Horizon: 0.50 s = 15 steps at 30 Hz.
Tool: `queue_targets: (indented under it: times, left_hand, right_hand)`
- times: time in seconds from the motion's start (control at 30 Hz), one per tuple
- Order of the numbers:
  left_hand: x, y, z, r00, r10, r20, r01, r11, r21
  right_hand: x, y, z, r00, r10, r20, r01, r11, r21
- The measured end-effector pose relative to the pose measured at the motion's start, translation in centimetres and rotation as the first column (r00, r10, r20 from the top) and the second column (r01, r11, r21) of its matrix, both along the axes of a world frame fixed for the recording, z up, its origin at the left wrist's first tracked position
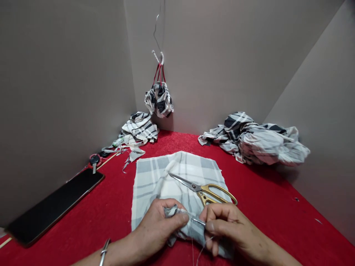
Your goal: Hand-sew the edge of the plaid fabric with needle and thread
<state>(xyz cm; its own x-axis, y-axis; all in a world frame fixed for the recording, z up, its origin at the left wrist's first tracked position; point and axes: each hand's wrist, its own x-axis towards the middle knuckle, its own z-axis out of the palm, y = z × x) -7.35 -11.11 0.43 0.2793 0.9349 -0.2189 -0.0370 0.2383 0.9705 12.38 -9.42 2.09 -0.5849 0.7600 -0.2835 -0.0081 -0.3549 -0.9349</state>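
Bunched grey-and-white plaid cloth is pinched between the thumb and fingers of my left hand. My right hand grips a silver needle, its tip against the cloth just beside my left thumb. Pale thread hangs down from the sewing spot, and another length loops by my right fingers. The cloth's flat part spreads out ahead of both hands. On it lie scissors with gold handles, blades slightly apart and pointing left.
A black phone lies at left, with a key by its far end. Plaid scraps are heaped at back left; a larger cloth pile sits at back right. A gathered plaid bag hangs from a wall hook.
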Motion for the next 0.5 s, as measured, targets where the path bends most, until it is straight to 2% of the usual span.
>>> queue_targets:
  times: [0.3, 0.5]
  left_hand:
    - [-0.07, 0.15, -0.57, 1.0, -0.014, 0.019, 0.014, 1.0, 0.02]
    - [-0.28, -0.08, -0.33, 0.999, -0.032, 0.007, 0.032, 0.999, 0.028]
  right_hand:
    - [-0.02, 0.1, -0.45, 1.0, 0.01, 0.004, -0.01, 1.0, 0.005]
    - [0.09, 0.14, -0.64, 1.0, 0.009, 0.007, -0.009, 1.0, 0.006]
